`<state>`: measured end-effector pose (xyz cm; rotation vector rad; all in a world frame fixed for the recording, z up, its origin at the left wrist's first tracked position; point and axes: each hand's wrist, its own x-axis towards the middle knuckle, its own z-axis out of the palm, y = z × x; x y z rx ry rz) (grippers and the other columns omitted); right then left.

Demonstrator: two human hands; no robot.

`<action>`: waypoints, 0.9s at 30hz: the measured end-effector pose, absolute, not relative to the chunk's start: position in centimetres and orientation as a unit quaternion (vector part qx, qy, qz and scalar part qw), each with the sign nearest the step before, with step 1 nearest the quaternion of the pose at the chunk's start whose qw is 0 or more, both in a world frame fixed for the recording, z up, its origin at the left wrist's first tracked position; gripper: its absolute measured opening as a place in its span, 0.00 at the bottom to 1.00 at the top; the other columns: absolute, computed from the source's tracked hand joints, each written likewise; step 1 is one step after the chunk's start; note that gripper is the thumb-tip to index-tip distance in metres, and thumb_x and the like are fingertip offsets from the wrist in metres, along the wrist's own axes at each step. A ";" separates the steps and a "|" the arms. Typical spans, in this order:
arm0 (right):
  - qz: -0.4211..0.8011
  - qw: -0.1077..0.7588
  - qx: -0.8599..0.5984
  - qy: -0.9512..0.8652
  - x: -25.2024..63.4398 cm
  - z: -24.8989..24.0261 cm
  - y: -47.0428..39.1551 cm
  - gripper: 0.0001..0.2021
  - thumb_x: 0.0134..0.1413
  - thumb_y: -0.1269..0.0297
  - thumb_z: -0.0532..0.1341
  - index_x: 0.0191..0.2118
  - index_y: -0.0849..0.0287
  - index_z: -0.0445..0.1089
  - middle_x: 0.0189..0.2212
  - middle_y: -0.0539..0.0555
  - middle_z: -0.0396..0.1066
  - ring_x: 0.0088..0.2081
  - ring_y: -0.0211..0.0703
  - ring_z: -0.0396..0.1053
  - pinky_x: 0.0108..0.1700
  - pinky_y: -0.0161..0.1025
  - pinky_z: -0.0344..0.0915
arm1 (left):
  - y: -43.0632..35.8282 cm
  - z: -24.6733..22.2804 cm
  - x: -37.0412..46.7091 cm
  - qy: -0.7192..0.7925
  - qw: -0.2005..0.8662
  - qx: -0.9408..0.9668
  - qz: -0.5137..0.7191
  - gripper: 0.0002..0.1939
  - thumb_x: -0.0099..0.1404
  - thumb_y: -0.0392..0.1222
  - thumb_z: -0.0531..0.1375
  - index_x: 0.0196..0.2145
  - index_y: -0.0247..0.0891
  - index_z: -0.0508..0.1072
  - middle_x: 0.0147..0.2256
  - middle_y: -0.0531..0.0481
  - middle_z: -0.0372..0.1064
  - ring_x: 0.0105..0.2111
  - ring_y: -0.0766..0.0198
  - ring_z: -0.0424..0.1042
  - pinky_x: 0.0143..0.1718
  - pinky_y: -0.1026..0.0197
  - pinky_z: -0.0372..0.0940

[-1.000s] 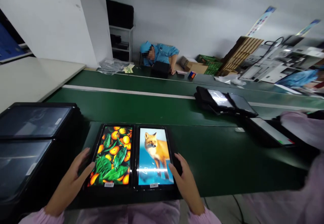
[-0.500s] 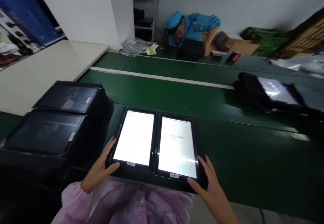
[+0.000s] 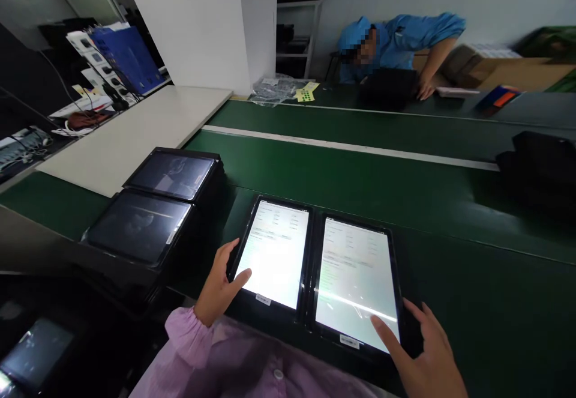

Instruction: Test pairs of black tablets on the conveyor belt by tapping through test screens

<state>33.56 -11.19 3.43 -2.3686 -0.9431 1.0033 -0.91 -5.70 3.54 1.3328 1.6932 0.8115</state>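
Two lit tablets lie side by side before me, the left tablet (image 3: 275, 254) and the right tablet (image 3: 355, 278). Both screens show rows of small text and boxes, too faint to read. My left hand (image 3: 221, 284) is open at the left tablet's outer edge, its thumb over the lower corner of the screen. At the right tablet's outer edge, my right hand (image 3: 423, 341) has its fingers apart, the thumb over the lower right of that screen. Whether the thumbs touch the glass I cannot tell. Each tablet has a white label on its lower bezel.
Dark tablets (image 3: 139, 224) are stacked to my left on the green worktop (image 3: 342, 173). More devices (image 3: 38, 353) lie lower left. A black stack (image 3: 540, 167) stands at right. Across the table a person in blue (image 3: 405, 41) bends over a black object (image 3: 389, 89), near plastic bags (image 3: 276, 89).
The view has swung left. Both screens have gone from mostly blank white to rows of text and boxes. My thumbs have moved from the tablets' lower edges to over the screens.
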 end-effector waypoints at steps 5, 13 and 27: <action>0.338 0.211 -0.843 -0.362 33.7 2.0 -11.6 0.49 0.42 0.29 0.60 0.66 0.55 0.56 0.69 0.63 0.44 0.61 0.79 0.55 0.51 0.72 0.62 | -6.1 3.1 -0.8 0.666 0.452 0.488 0.337 0.38 0.64 0.52 0.61 0.67 0.47 0.51 0.65 0.45 0.55 0.63 0.48 0.58 0.62 0.46 0.59; 0.272 0.250 -0.828 -0.421 33.6 1.4 -11.2 0.44 0.47 0.31 0.58 0.63 0.57 0.60 0.68 0.64 0.47 0.61 0.75 0.55 0.56 0.67 0.59 | -4.6 1.2 -1.0 0.650 0.392 0.529 0.379 0.38 0.62 0.54 0.63 0.66 0.45 0.57 0.65 0.46 0.55 0.65 0.49 0.56 0.66 0.46 0.53; 0.157 0.464 -0.742 -0.458 34.1 1.5 -9.7 0.27 0.61 0.45 0.56 0.55 0.61 0.68 0.61 0.64 0.61 0.61 0.59 0.59 0.62 0.57 0.57 | -2.5 1.8 -1.4 0.655 0.334 0.528 0.425 0.33 0.65 0.58 0.56 0.64 0.42 0.59 0.63 0.43 0.60 0.62 0.50 0.61 0.64 0.46 0.56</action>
